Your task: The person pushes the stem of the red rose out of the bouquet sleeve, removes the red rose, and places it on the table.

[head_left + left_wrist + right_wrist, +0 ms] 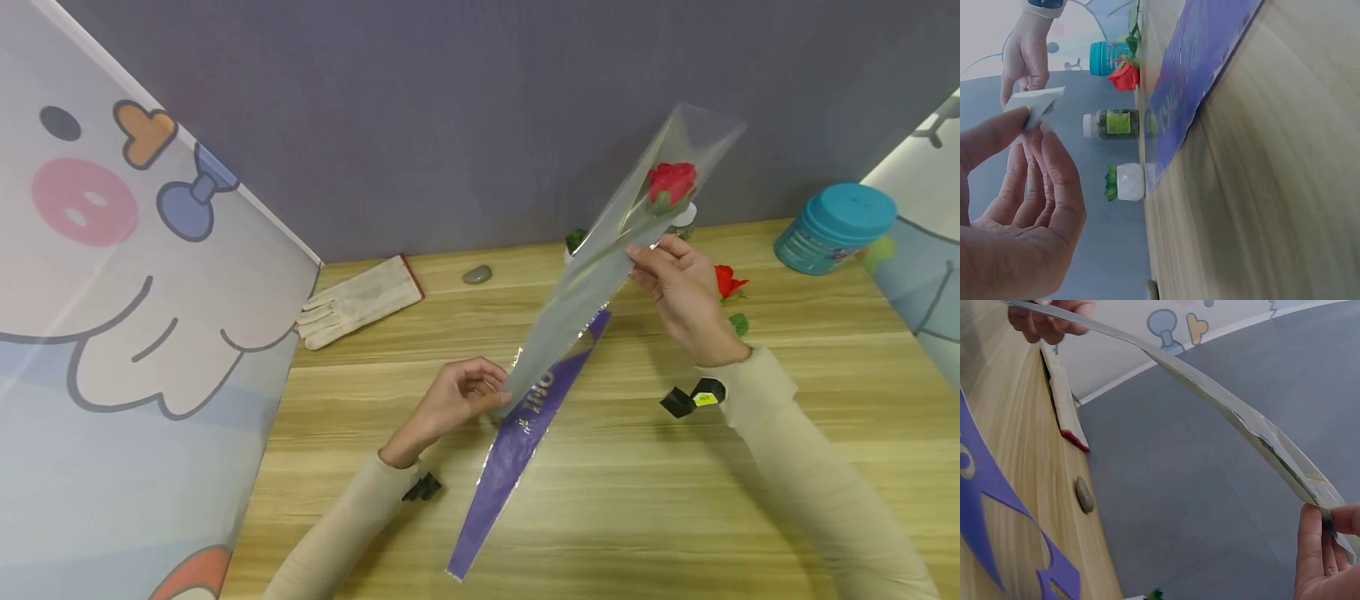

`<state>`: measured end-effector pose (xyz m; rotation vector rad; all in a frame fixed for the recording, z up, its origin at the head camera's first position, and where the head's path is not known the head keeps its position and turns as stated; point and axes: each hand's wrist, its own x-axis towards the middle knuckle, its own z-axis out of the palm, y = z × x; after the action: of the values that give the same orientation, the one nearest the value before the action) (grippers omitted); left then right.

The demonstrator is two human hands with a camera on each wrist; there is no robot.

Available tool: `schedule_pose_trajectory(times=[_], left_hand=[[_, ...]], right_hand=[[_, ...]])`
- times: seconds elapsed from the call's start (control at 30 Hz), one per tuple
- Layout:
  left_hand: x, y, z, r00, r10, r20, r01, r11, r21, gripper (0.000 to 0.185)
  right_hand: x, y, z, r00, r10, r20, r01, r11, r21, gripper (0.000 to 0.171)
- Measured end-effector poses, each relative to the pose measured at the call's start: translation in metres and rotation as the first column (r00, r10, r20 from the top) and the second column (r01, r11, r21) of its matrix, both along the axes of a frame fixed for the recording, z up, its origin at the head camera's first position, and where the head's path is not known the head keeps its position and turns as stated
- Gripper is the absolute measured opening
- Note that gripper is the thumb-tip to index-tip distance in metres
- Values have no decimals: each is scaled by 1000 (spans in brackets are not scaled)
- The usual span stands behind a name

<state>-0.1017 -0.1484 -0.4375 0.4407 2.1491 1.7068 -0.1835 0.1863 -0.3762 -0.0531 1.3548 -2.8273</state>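
Observation:
A red rose [672, 182] sits inside a long, clear and pale wrapping sleeve [570, 292], held slanting above the table. My left hand [453, 404] pinches the narrow lower end of this sleeve between thumb and fingers; in the left wrist view that pale tip [1038, 103] shows folded. Higher up, just below the bloom, my right hand [686, 296] pinches the sleeve's edge. Under it is a purple flower sleeve [495, 483] with gold lettering, partly covered in the head view. The rose's stem is hidden by the wrap.
A second red rose [727, 283] lies behind my right hand. At the back are a teal tub [832, 229], a white-capped bottle [1116, 124] and a small potted plant [1130, 181]. A grey stone [477, 274] and a white glove [360, 302] lie toward the left.

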Motion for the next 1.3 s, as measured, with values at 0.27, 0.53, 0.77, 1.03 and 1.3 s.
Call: schedule_pose_trajectory(times=[0.27, 0.53, 0.77, 1.03, 1.3], left_hand=[[2, 8, -5, 999, -20, 46, 18, 999, 48, 24], [4, 15, -4, 996, -23, 90, 12, 993, 119, 25], [4, 15, -7, 997, -5, 74, -7, 988, 152, 25], [8, 16, -12, 996, 21, 83, -35, 986, 166, 26], [11, 16, -16, 994, 42, 100, -61, 978, 199, 29]], right_hand=[[-2, 11, 4, 998, -60, -6, 60, 998, -35, 14], [-1, 16, 3, 997, -74, -4, 73, 996, -59, 13], [0, 17, 4, 996, -86, -17, 86, 995, -43, 13], [6, 18, 2, 995, -94, -12, 94, 995, 12, 12], [8, 14, -1, 994, -101, -31, 102, 994, 37, 12]])
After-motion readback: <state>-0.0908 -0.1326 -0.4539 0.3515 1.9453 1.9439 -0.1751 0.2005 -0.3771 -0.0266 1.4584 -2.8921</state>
